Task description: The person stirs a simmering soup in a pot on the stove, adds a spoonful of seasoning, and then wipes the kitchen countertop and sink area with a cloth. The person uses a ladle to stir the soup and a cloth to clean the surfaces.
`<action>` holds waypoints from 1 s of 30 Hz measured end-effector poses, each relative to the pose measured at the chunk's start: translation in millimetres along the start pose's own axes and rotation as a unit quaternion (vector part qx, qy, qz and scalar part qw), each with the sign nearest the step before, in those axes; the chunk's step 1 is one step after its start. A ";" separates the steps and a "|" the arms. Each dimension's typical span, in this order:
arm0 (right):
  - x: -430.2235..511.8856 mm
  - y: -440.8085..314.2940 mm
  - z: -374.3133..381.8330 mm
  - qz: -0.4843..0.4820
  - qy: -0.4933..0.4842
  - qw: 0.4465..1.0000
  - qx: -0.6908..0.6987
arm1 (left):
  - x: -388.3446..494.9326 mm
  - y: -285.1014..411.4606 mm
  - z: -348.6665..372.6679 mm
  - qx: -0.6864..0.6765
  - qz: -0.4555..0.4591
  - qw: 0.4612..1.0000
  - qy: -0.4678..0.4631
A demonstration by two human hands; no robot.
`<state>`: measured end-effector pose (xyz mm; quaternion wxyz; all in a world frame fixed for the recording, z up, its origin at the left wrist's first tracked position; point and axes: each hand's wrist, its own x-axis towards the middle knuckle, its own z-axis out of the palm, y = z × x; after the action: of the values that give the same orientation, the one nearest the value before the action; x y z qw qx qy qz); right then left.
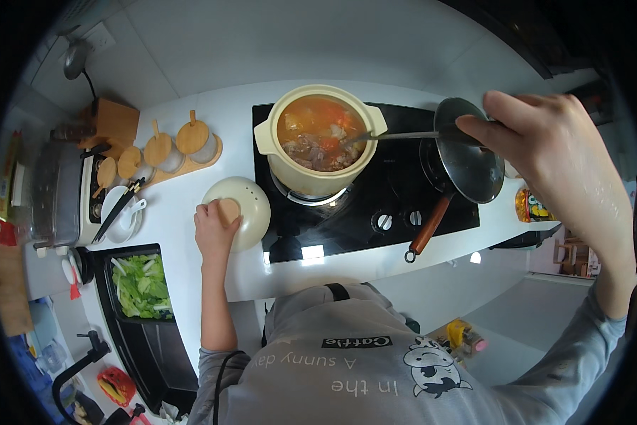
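Observation:
My right hand (536, 127) grips the dark handle of a metal utensil (403, 136), whose working end dips into the soup in a cream ceramic pot (262, 139). Meat chunks and orange pieces show in the reddish broth (310, 109). The pot stands on the left burner of a black glass cooktop (329, 239). My left hand (216, 220) holds the round knob of a pale pot lid (252, 218), which rests on the white counter left of the cooktop. The utensil's end is hidden under the broth.
A pan with a wooden handle (433, 223) and a glass lid (470, 164) occupy the cooktop's right side. Wooden-lidded jars (159, 151), a white bowl with a spoon (122, 223) and black chopsticks (117, 210) are at left. Leafy greens (143, 287) lie in a container at the sink (159, 350).

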<state>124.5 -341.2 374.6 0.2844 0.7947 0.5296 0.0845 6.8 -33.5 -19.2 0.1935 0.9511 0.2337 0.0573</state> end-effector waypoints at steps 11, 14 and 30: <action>49.7 -4.0 49.2 -0.017 0.010 0.999 0.031 | -1.9 4.9 0.6 -0.021 0.003 0.999 0.024; 43.4 3.8 63.2 0.012 0.013 0.998 0.063 | -2.5 2.3 -0.1 -0.023 0.009 0.999 0.029; -14.6 2.5 53.7 0.131 0.019 0.954 0.269 | -2.3 -0.9 -1.3 -0.004 0.019 1.000 0.016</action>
<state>143.7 -374.3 334.1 0.0362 0.9025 0.4291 -0.0094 4.1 -33.4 -18.4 0.1922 0.9536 0.2185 0.0771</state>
